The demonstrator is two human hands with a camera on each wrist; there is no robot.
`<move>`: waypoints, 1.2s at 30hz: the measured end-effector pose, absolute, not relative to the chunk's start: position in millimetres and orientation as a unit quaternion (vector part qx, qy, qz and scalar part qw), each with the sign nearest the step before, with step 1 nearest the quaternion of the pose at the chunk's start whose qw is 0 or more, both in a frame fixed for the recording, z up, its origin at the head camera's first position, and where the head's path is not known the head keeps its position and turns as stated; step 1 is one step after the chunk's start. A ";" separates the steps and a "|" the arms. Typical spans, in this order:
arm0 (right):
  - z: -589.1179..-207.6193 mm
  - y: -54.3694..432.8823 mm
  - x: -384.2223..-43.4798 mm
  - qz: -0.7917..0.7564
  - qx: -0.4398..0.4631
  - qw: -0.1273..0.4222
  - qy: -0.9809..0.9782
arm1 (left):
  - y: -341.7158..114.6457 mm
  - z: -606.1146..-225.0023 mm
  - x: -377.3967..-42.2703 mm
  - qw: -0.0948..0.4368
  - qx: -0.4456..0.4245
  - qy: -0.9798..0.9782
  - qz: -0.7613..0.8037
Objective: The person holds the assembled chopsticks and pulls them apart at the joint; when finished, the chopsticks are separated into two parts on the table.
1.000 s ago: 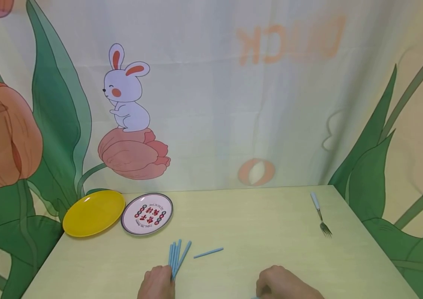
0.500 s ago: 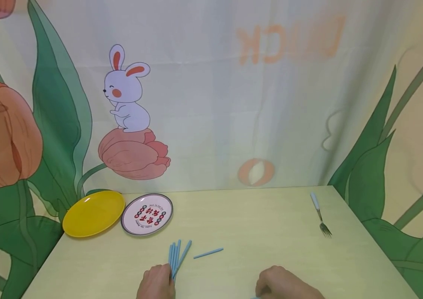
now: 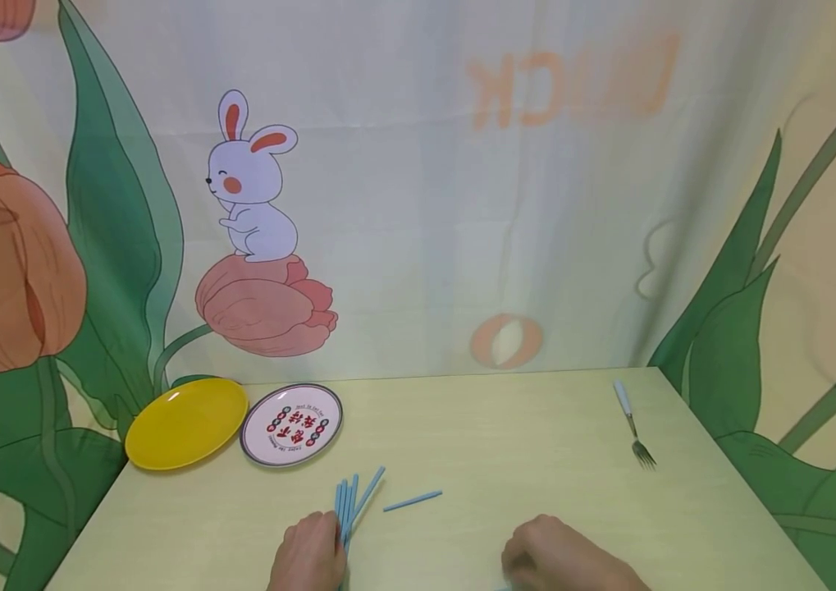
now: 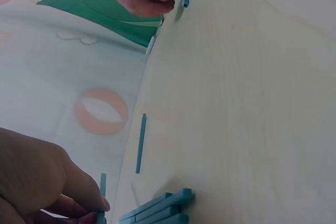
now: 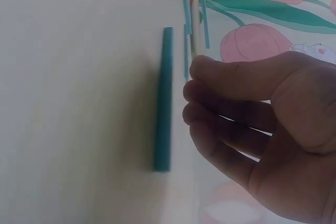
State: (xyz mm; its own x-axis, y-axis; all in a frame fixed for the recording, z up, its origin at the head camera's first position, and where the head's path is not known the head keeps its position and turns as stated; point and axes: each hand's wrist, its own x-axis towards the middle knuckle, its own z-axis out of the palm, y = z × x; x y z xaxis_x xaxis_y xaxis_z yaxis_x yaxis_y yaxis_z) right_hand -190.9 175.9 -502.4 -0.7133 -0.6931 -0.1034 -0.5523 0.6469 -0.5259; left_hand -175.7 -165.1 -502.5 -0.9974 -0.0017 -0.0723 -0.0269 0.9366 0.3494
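L hand (image 3: 307,554) is on the near side of the white plate (image 3: 291,447), well apart from it, thumb & fingers pinching one blue stick (image 4: 103,184). In head view that stick slants off to the R of a stick bundle (image 4: 163,206), which sits right by L hand, also nearer the person than the white plate. Exact no. of sticks in the bundle: can't tell, hand covers part.

R hand (image 3: 561,554) is farther R & nearer the person than the white plate, fingers loosely bent w/ nothing in them. Thick-looking stick (image 5: 164,100) lies on the desk (image 3: 506,443) just beside those fingertips, not touching.

Lone stick (image 3: 413,501) lies flat, R of & nearer than the white plate, between the hands. Yellow plate (image 3: 186,424) is just L of the white plate; fork (image 3: 633,423) well R, tines twd person. Printed curtain (image 3: 418,205) hangs behind the white plate.
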 end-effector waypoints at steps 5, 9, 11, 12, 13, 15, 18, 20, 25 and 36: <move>-498.2 171.8 -194.4 -0.248 -0.374 0.090 0.889 | -163.6 -499.5 -178.1 -0.003 0.014 0.983 0.184; -493.5 167.9 -195.7 -0.252 -0.403 0.027 0.879 | -160.3 -495.9 -179.4 -0.023 0.022 0.982 0.184; -491.1 166.1 -196.6 -0.251 -0.413 0.005 0.875 | -158.6 -494.0 -179.9 -0.025 0.021 0.982 0.185; -489.7 165.3 -197.2 -0.252 -0.414 0.001 0.875 | -157.7 -493.3 -180.0 -0.026 0.022 0.982 0.186; -488.4 164.6 -197.8 -0.252 -0.416 -0.004 0.873 | -156.7 -492.6 -179.9 -0.028 0.022 0.981 0.188; -485.5 163.2 -199.7 -0.252 -0.423 -0.018 0.870 | -155.0 -491.8 -179.5 -0.038 0.027 0.980 0.192; -481.3 161.7 -202.5 -0.256 -0.428 -0.036 0.866 | -152.8 -491.5 -179.0 -0.066 0.044 0.977 0.198; -478.1 160.3 -204.3 -0.258 -0.430 -0.047 0.864 | -151.5 -491.5 -179.1 -0.088 0.057 0.975 0.198; -471.2 156.2 -206.9 -0.246 -0.429 -0.067 0.867 | -147.7 -490.6 -181.5 -0.116 0.077 0.970 0.197; -462.5 147.3 -210.6 -0.228 -0.436 -0.108 0.864 | -132.0 -480.8 -186.1 -0.145 0.113 0.966 0.185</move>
